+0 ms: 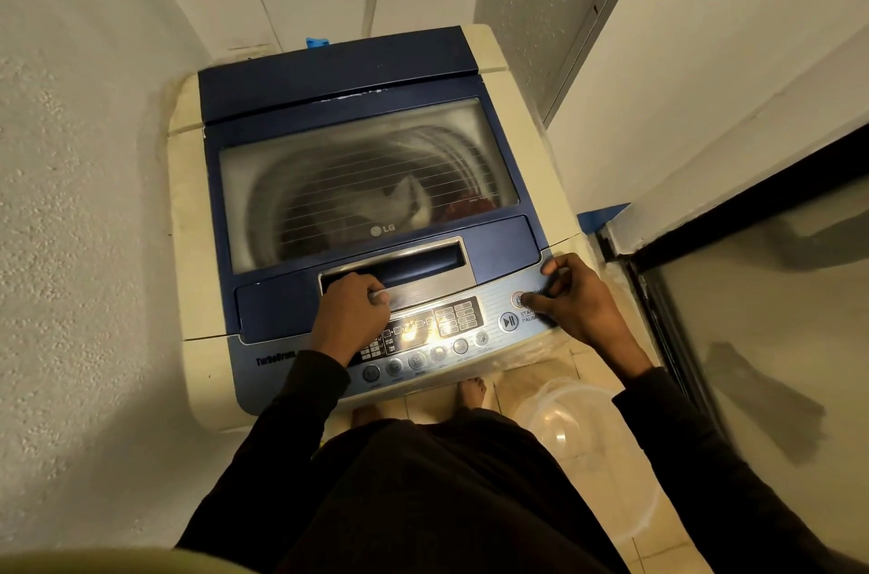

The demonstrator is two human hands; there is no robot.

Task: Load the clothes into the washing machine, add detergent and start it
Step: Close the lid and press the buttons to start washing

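The washing machine (367, 216), cream-bodied with a blue lid shut, is wedged between walls; clothes (465, 209) are seen through its window. The left hand (350, 307) is curled over the lid handle (395, 267). The right hand (571, 296), loosely bent and holding nothing, is pressed by a fingertip on the power button (518, 299).

The washing machine (367, 216) is a cream top-loader with a blue top, standing in a narrow corner between walls. Its lid (371, 178) is closed flat, and through the hazy striped window the drum shows pale and red clothes (437, 206) low at the right. The front control panel (437, 329) is lit.
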